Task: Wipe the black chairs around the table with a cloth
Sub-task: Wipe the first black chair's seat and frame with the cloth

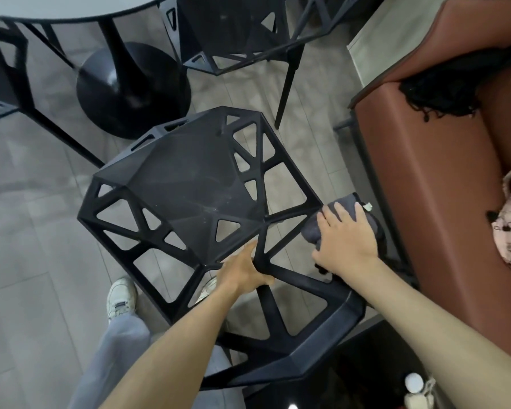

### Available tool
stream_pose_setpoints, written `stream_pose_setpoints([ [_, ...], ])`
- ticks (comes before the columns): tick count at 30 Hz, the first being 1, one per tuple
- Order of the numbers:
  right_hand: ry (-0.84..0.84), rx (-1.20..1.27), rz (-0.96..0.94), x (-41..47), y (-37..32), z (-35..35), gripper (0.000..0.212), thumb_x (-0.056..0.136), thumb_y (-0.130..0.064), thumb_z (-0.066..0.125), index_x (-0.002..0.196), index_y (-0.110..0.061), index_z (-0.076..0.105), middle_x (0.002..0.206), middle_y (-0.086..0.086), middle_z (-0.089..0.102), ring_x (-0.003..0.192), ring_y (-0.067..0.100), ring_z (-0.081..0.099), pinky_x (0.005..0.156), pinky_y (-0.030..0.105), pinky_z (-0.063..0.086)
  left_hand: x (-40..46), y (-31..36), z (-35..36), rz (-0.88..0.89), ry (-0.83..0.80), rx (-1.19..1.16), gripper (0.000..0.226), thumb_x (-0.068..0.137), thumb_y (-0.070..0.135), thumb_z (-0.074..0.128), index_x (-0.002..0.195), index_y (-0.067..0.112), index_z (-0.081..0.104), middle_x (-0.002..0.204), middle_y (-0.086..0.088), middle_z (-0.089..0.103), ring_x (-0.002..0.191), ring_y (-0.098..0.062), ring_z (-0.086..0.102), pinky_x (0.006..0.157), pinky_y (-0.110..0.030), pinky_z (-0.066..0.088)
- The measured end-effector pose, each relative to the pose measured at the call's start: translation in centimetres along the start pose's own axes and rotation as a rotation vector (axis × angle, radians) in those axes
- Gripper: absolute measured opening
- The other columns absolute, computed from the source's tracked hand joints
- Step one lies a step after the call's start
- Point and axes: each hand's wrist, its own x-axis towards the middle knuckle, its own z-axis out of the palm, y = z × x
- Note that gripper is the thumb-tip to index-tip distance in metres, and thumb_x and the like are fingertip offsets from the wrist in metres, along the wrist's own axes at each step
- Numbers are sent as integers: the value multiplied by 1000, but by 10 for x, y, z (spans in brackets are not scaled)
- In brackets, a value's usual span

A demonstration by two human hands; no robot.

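While left hand point(245, 271) grips chair point(189, 184), cloth point(341, 219) at its sofa-side edge

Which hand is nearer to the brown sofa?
Right. The right hand presses the grey cloth on the chair edge beside the brown sofa; the left hand grips the frame farther away.

Both hands forward on bare arms — left hand point(246, 271) curled in a grip, right hand point(346, 235) flat, fingers spread

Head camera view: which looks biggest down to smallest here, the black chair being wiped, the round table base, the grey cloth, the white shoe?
1. Black chair.
2. Table base.
3. Grey cloth and white shoe look alike; a hand hides much of the cloth.
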Motion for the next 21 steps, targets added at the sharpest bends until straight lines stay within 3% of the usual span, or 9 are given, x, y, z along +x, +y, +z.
stream_pose_setpoints([
  [3,-20,34,33,35,-6,5,80,99,-51,46,164,-18,14,172,2,11,158,27,5,126,55,4,1,1,0,4,18,39,112,71,45,84,159,50,16,124,18,70,120,-20,63,83,-31,45],
  [7,58,46,-59,22,-1,14,61,107,-38,41,161,-15,27,170,3,20,157,23,14,127,49,9,0,-2,3,10,33,70,120,69,49,83,161,50,7,128,13,68,123,-24,62,88,-36,49],
  [12,62,209,-274,-40,22,6,45,103,-49,47,142,-27,55,155,-8,49,146,12,38,124,37,18,-3,-2,5,25,62,77,120,67,50,84,161,49,9,124,13,70,123,-27,61,94,-42,50],
  [16,264,251,-276,-93,16,26,50,90,-50,68,127,-17,68,130,0,71,128,18,62,117,37,30,-2,-1,3,38,43,111,118,68,51,83,162,44,11,125,7,69,124,-28,60,99,-46,52],
  [18,299,253,-242,-93,16,34,46,87,-46,72,122,-16,70,122,0,74,123,19,65,115,38,33,-1,0,2,47,36,108,118,68,53,82,162,44,11,131,7,68,126,-28,60,102,-50,52],
  [21,290,232,-197,-61,19,23,41,92,-46,62,123,-21,69,123,-4,72,122,15,64,118,36,32,0,0,1,48,26,100,116,70,50,82,162,44,12,133,8,67,126,-27,61,102,-49,52],
])
